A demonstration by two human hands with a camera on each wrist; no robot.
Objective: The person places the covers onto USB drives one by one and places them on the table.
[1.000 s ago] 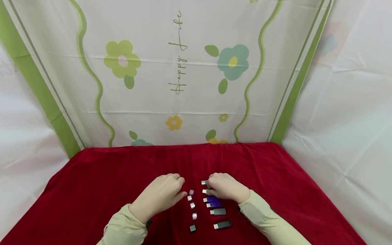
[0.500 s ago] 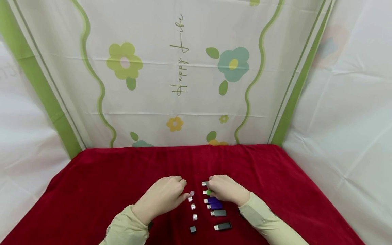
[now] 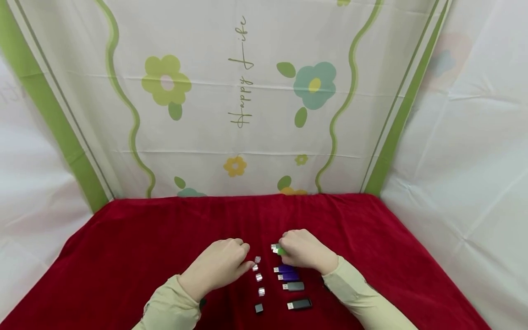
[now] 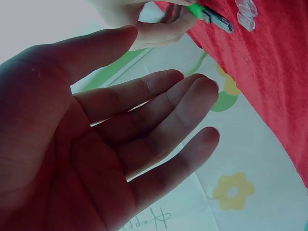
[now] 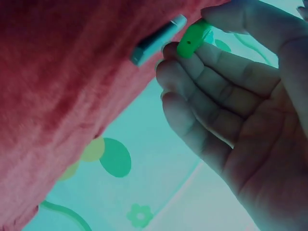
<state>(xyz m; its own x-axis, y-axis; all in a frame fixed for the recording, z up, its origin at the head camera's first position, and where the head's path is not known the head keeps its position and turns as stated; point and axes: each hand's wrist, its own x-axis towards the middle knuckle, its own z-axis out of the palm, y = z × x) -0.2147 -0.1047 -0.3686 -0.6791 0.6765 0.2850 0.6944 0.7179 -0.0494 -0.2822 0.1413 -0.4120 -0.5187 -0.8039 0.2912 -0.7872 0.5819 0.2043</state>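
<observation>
My right hand (image 3: pixel 307 250) pinches a green USB stick (image 3: pixel 281 250) between thumb and forefinger, its connector pointing left. Beside it on the cloth lies a grey USB stick (image 5: pixel 159 41), mostly hidden by the hand in the head view. My left hand (image 3: pixel 220 266) holds nothing; the left wrist view shows its fingers (image 4: pixel 192 103) loosely extended and thumb apart. Its thumb tip is close to the far end of a column of small clear caps (image 3: pixel 259 277), and a dark cap (image 3: pixel 258 308) ends that column at the near side.
Below the right hand lie two purple USB sticks (image 3: pixel 288 277), a grey stick (image 3: pixel 294 286) and a black one (image 3: pixel 299 304), all with connectors to the left. Red cloth (image 3: pixel 165 238) covers the table. A flowered curtain (image 3: pixel 264 114) hangs behind, with white sheets at both sides.
The green USB stick, earlier lying in the row above the purple ones, has been picked up and moved slightly away, next to the far grey stick. The left hand has barely moved.
</observation>
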